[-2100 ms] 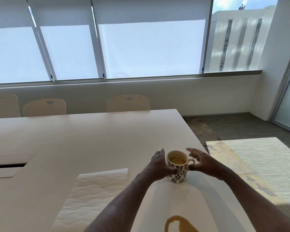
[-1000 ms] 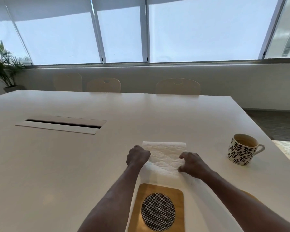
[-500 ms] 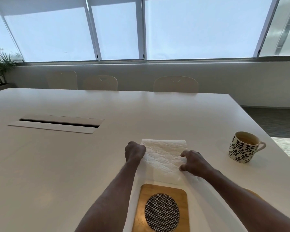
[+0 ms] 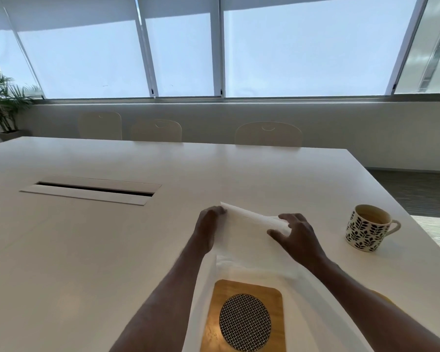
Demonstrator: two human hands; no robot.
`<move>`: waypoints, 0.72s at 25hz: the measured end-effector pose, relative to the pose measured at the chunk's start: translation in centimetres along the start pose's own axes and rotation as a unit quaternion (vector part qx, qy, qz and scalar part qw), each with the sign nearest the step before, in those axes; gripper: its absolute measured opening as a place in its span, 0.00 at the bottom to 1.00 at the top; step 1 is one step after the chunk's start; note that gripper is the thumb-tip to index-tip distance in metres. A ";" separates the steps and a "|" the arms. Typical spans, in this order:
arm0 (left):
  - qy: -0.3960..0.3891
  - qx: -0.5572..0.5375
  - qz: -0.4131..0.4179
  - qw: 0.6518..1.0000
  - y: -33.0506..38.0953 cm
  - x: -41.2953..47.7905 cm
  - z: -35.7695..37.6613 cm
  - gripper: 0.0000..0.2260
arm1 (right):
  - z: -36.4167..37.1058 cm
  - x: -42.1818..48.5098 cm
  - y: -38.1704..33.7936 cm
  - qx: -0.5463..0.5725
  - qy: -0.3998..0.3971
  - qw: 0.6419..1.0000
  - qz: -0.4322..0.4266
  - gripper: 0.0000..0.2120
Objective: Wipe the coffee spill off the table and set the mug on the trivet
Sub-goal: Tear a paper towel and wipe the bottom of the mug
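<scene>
Paper towel [image 4: 249,224], flat on the tabletop [image 4: 112,250] moments earlier, was raised at its far edge, pinched by left hand [image 4: 208,224] and right hand [image 4: 295,237]; wiping looked imminent, mug [image 4: 366,229] off trivet [image 4: 247,318].

Lost the near end of the trivet [image 4: 244,321] below the bottom edge. Saw only an amber sliver of the coffee spill [image 4: 382,298] past the right forearm [image 4: 366,311], the rest covered. Could not make out the fingertips of the left hand [image 4: 208,224], tucked behind the lifted paper towel [image 4: 249,232]. Found that towel's lower part smeared with blur. Lost the left side of the plant [image 4: 0,97] off-frame.
</scene>
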State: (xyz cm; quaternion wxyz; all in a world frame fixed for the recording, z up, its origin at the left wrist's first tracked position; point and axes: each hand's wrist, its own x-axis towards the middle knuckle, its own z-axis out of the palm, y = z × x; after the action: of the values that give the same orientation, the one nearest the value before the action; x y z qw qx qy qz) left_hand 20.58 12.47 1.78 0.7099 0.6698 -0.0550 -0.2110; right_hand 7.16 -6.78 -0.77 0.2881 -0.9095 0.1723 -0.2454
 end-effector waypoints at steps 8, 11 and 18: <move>-0.151 0.009 0.106 0.983 3.5 -2.9 2.7 0.13 | -4.7 1.9 -3.0 -0.062 -0.113 0.974 -0.189 0.40; -0.186 0.011 0.152 0.971 4.2 -3.6 3.6 0.11 | -6.4 2.1 -3.1 -0.042 -0.114 0.974 -0.189 0.19; -0.132 0.146 0.282 0.939 4.7 -4.6 6.8 0.12 | -9.7 0.7 -1.7 -0.153 0.005 0.974 -0.169 0.15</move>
State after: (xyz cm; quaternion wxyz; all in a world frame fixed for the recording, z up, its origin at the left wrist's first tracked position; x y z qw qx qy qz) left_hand 15.09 7.98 7.96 0.6209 0.6895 -0.3647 -0.0781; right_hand 2.75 -10.04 7.43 0.0988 -0.9574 0.0537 -0.2659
